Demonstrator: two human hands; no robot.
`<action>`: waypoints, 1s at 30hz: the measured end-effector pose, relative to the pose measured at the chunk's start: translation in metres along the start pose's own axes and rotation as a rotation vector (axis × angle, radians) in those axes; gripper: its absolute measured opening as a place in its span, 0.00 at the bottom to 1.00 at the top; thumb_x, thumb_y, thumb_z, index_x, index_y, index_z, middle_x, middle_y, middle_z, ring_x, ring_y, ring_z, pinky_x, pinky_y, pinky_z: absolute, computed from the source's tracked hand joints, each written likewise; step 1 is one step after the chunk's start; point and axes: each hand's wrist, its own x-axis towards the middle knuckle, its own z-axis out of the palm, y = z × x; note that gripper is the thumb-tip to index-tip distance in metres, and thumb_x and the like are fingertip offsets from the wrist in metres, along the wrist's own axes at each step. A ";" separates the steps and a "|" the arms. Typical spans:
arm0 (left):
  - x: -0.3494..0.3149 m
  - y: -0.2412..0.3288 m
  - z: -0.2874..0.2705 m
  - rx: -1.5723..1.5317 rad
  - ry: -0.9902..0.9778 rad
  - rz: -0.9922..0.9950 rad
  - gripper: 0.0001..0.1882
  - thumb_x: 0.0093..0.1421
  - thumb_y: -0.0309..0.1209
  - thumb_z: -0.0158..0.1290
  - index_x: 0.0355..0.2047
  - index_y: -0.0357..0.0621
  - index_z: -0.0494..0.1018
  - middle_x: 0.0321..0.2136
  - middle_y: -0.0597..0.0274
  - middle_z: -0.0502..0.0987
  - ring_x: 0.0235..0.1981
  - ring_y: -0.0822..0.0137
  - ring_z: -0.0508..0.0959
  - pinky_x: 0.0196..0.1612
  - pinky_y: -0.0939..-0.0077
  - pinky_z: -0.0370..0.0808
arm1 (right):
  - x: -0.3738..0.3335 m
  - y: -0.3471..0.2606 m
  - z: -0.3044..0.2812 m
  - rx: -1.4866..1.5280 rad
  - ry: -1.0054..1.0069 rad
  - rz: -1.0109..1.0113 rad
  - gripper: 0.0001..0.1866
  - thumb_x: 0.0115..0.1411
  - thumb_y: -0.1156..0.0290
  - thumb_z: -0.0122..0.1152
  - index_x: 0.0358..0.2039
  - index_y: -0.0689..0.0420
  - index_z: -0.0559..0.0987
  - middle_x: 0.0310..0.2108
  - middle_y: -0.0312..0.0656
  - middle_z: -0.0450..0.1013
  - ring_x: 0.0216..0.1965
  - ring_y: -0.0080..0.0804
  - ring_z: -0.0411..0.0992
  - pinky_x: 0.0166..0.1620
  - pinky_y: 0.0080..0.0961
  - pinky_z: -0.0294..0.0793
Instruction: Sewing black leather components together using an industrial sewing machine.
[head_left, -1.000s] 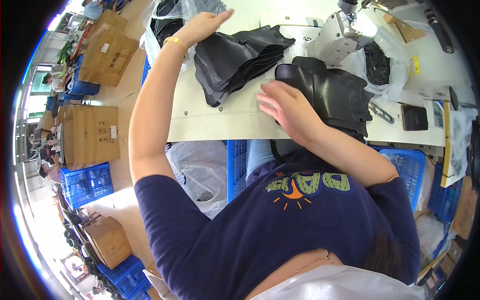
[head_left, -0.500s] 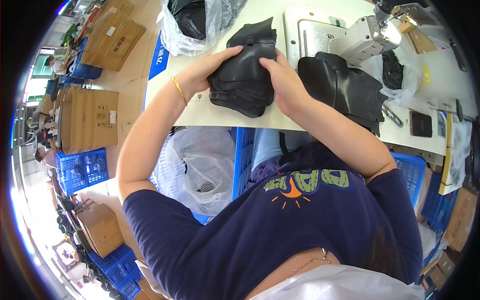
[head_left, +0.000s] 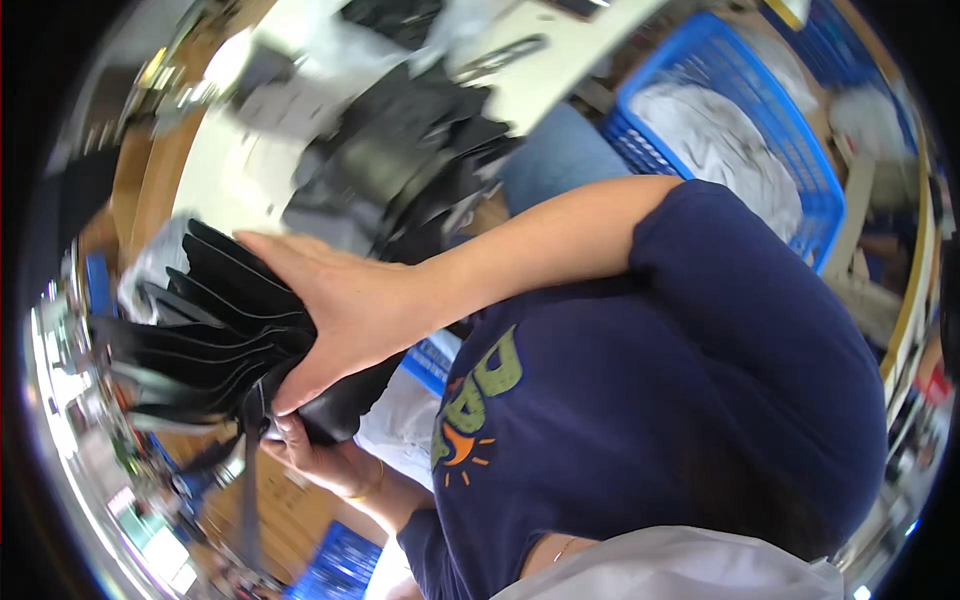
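Observation:
A thick stack of black leather pieces (head_left: 245, 325) is held between my two hands at the left, its layers fanned apart toward the far left. My right hand (head_left: 355, 305) spans the upper near side of the stack, thumb stretched along it. Below, my left hand (head_left: 325, 465), with a yellow bracelet at the wrist, grips the stack's lower edge; some of its fingers are hidden. A narrow dark strap (head_left: 250, 500) hangs down from the stack. Another pile of black leather pieces (head_left: 390, 165) lies on the white table (head_left: 240, 175), blurred by motion.
Metal snips (head_left: 510, 55) lie on the table near a plastic bag (head_left: 455, 30) with black pieces. A blue basket (head_left: 640, 150) holding whitish material stands on the right. At the lower left are a cardboard box (head_left: 270, 510) and a blue crate (head_left: 345, 560).
The view has swung round to the left. The stack has been lifted off the table and carried left; its layers now spread apart. Both hands still hold it.

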 end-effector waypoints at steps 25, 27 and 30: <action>-0.234 -0.239 0.492 0.547 -1.672 -0.021 0.36 0.46 0.30 0.64 0.51 0.31 0.58 0.45 0.42 0.72 0.46 0.51 0.76 0.48 0.67 0.72 | -0.291 0.049 -0.498 0.435 1.028 1.027 0.28 0.51 0.57 0.68 0.46 0.65 0.74 0.40 0.45 0.76 0.38 0.29 0.76 0.42 0.24 0.78; -0.241 -0.248 0.498 0.493 -1.746 -0.218 0.40 0.46 0.30 0.64 0.54 0.28 0.54 0.47 0.40 0.71 0.49 0.50 0.74 0.50 0.66 0.71 | -0.305 0.058 -0.504 0.357 1.060 1.050 0.28 0.50 0.57 0.69 0.45 0.65 0.75 0.39 0.44 0.76 0.37 0.29 0.76 0.41 0.24 0.78; -0.253 -0.260 0.496 0.534 -1.740 -0.118 0.48 0.49 0.37 0.63 0.60 0.27 0.45 0.51 0.35 0.67 0.51 0.51 0.73 0.51 0.68 0.72 | -0.340 0.082 -0.521 0.473 1.184 1.005 0.27 0.49 0.59 0.70 0.44 0.63 0.74 0.36 0.41 0.76 0.33 0.29 0.76 0.39 0.24 0.78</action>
